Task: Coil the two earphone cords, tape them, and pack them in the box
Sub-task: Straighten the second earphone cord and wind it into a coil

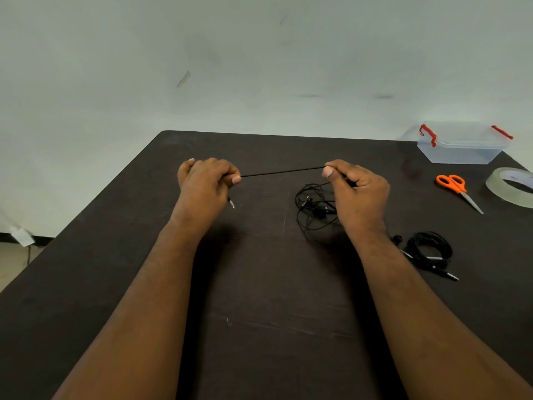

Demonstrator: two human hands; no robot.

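A black earphone cord (282, 171) is stretched taut between my two hands above the dark table. My left hand (206, 181) pinches its plug end, and the metal jack pokes out below the fist. My right hand (356, 187) pinches the cord further along. The remainder of this cord lies in a loose tangle (314, 210) on the table under my right hand. A second black earphone cord (429, 249) lies bundled to the right of my right forearm. The clear plastic box (461, 147) with red clips stands at the far right corner.
Orange-handled scissors (457, 189) lie right of my right hand. A roll of clear tape (512, 186) lies at the right edge of the view. The table (259, 284) has its left edge running diagonally toward a pale wall.
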